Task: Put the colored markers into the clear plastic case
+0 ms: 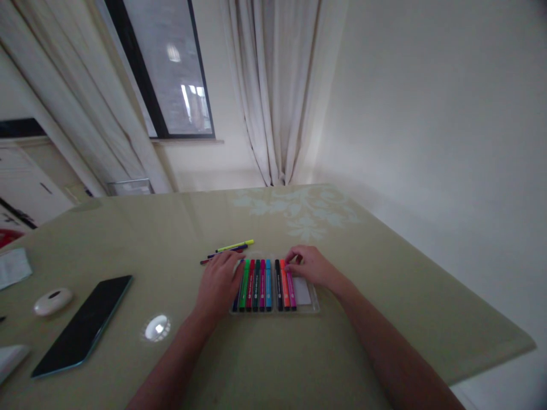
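A clear plastic marker case lies unfolded on the table, with a row of coloured markers in each half. My left hand grips the case's left edge, its fingers curled over that side and partly hiding a dark blue marker. Beside it are a green marker and a light blue marker, with several others between. My right hand pinches the upper end of a magenta marker in the right half. An orange marker and a black marker stand left of it.
Loose markers, including a yellow marker, lie behind my left hand. A dark tablet, a white rounded object and a shiny round object are on the left. A wall runs along the table's right side.
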Demonstrator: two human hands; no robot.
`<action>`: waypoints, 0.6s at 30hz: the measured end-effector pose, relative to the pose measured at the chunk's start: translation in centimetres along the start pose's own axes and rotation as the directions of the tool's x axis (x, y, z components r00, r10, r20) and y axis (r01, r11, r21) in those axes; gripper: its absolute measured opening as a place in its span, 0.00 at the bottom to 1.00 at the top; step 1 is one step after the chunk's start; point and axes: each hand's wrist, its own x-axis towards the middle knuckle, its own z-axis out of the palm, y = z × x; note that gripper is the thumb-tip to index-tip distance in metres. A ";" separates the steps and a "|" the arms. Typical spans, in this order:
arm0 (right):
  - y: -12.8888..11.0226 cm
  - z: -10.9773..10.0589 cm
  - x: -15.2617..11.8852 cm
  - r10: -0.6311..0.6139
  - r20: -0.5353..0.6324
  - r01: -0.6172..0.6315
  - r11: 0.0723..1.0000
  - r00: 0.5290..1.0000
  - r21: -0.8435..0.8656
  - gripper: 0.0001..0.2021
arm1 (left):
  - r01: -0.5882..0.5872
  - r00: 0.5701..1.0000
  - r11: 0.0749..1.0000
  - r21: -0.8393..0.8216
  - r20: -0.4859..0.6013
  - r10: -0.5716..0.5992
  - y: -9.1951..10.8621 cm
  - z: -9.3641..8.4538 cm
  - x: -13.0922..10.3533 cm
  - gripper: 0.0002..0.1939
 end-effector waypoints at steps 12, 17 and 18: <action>0.2 0.2 0.1 -0.005 -0.012 0.004 0.999 1.000 -0.036 0.03 | 0.261 0.954 0.906 0.333 0.057 -0.295 -4.1 0.2 0.4 0.17; 0.3 0.2 0.2 -0.033 -0.014 0.032 0.998 0.999 -0.057 0.03 | 0.286 0.940 0.878 0.383 0.065 -0.334 -4.0 -0.3 0.3 0.15; 0.2 0.2 0.2 -0.038 -0.018 0.037 0.997 0.999 -0.062 0.04 | 0.280 0.941 0.875 0.395 0.069 -0.332 -4.0 -0.4 0.3 0.15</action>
